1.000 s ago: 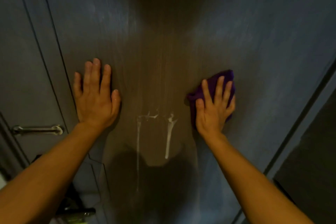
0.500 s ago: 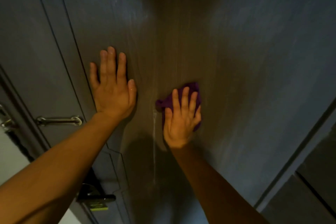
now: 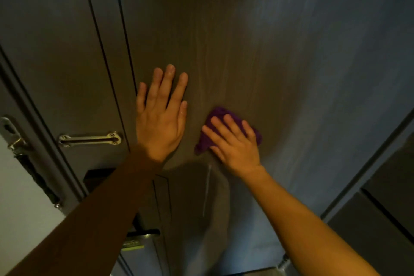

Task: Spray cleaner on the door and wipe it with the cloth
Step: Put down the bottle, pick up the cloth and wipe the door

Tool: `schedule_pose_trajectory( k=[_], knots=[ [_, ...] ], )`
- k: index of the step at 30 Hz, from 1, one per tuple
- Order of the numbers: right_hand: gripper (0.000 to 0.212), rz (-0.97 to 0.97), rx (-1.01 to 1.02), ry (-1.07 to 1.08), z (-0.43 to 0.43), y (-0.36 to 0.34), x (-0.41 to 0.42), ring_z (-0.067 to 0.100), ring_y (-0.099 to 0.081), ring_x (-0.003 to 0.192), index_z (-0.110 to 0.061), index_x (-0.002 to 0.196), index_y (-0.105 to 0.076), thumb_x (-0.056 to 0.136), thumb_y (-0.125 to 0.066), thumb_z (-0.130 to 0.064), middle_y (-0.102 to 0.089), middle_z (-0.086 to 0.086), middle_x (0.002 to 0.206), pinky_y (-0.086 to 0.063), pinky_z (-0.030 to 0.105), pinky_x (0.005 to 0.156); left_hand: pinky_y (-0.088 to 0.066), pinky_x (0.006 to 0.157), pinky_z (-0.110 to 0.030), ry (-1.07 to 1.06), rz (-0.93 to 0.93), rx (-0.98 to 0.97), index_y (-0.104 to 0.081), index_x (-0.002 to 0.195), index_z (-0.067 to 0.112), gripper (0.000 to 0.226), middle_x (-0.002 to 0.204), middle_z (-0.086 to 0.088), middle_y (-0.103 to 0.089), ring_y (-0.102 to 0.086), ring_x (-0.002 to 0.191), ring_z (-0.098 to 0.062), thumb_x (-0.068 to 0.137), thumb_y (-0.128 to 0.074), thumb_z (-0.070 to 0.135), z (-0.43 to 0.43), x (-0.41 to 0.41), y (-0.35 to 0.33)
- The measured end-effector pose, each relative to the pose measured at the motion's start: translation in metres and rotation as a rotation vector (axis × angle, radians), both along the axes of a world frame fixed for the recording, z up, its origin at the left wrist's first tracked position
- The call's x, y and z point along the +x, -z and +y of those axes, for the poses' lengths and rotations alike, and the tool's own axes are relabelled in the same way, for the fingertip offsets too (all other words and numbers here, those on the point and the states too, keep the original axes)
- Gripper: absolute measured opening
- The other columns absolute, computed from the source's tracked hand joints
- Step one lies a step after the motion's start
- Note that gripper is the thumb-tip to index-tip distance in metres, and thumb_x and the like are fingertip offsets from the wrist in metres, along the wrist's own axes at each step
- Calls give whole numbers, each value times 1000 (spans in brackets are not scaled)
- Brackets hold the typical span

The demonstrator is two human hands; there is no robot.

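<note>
The dark wood-grain door [image 3: 257, 40] fills the view. My left hand [image 3: 160, 116] lies flat on it with fingers spread, holding nothing. Just to its right, my right hand [image 3: 235, 143] presses a purple cloth [image 3: 218, 114] against the door, the cloth showing above and left of the fingers. A thin white streak of cleaner [image 3: 207, 186] runs down the door below the cloth. No spray bottle is in view.
A metal swing-bar guard [image 3: 89, 139] is mounted on the door left of my left hand, with its catch [image 3: 13, 139] on the frame. The lever handle and lock plate [image 3: 141, 237] sit low, under my left forearm. A dark frame edge [image 3: 367, 163] runs down the right.
My right hand has slid the cloth leftwards across the door, over the two white cleaner drips, close beside my left hand. One thin streak is left. The view has shifted left.
</note>
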State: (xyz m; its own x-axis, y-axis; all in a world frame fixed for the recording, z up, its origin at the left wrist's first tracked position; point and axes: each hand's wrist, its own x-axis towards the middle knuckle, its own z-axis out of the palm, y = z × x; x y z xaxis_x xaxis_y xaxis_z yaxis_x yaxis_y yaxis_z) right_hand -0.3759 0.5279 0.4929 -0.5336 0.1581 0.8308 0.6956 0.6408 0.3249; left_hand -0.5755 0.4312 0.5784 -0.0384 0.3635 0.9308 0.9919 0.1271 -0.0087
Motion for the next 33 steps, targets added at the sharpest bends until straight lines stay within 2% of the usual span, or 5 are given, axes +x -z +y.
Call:
schedule_pose_trajectory(
  k=[8, 13, 19, 27, 33],
  knots=[
    [56, 292, -157, 157, 39, 5, 66, 16, 1, 155, -40, 158, -13, 104, -26, -49, -32, 10, 160, -7, 47, 122, 0, 126, -44, -7, -142, -13, -22, 158, 23, 56, 165, -1, -12, 7, 156, -14, 106, -42, 30, -3, 5, 83],
    [57, 653, -304, 194, 38, 43, 57, 28, -11, 154, -35, 157, -19, 102, -26, -44, -26, 16, 163, -21, 59, 116, 0, 126, -44, 34, -259, 43, -30, 156, 19, 53, 165, -5, -15, 3, 156, -16, 106, -44, 26, -1, 14, 135],
    [63, 813, -348, 216, 22, 79, 20, 30, -13, 154, -29, 157, -20, 101, -12, -57, -18, 12, 167, -21, 59, 113, -2, 126, -44, 135, -523, 159, -33, 155, 19, 51, 166, -6, -16, -1, 156, -18, 105, -41, 17, 4, 44, 198],
    [57, 506, -119, 174, 4, 118, -17, 31, -16, 154, -32, 157, -24, 103, -29, -48, -20, 8, 166, -21, 54, 117, 1, 127, -37, 195, -669, 202, -30, 155, 21, 53, 167, 4, -12, -2, 156, -12, 103, -38, 17, 9, 59, 293],
    [58, 143, 52, 105, -4, 142, -17, 29, -11, 155, -36, 157, -25, 103, -32, -57, -15, 2, 167, -20, 54, 119, -4, 127, -41, 124, -487, 169, -34, 153, 20, 50, 165, 1, -19, -10, 156, -16, 104, -34, 28, 9, 39, 375]
  ],
)
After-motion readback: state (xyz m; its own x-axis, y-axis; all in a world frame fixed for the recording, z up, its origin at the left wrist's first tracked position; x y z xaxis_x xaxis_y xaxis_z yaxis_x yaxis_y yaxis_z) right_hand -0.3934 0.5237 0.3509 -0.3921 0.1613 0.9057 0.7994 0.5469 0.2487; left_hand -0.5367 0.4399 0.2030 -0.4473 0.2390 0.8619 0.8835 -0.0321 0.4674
